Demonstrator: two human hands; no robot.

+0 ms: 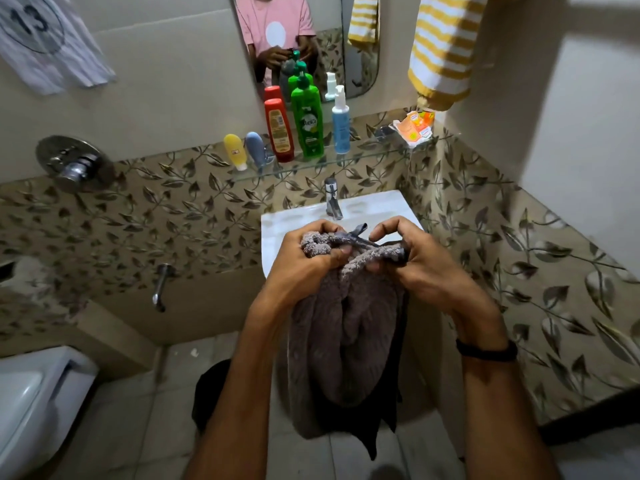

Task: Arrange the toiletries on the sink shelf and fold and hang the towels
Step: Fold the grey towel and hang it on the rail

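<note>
A grey-brown towel [346,327] hangs bunched in front of the white sink [277,223]. My left hand [308,251] and my right hand [412,258] both grip its top edge, close together, near a small hanging loop. On the glass shelf [374,155] stand a yellow tube [234,150], a grey-blue tube [255,148], a red bottle [278,129], a green bottle [307,121] and a white-and-blue pump bottle [341,124]. Orange soap packets [414,128] lie at the shelf's right end. A yellow-and-white striped towel [443,50] hangs at the upper right.
A chrome tap [332,199] stands at the back of the sink. The mirror [294,29] is above the shelf. A shower valve [72,164] and a spout [161,285] are on the left wall. A toilet [31,403] is at the lower left.
</note>
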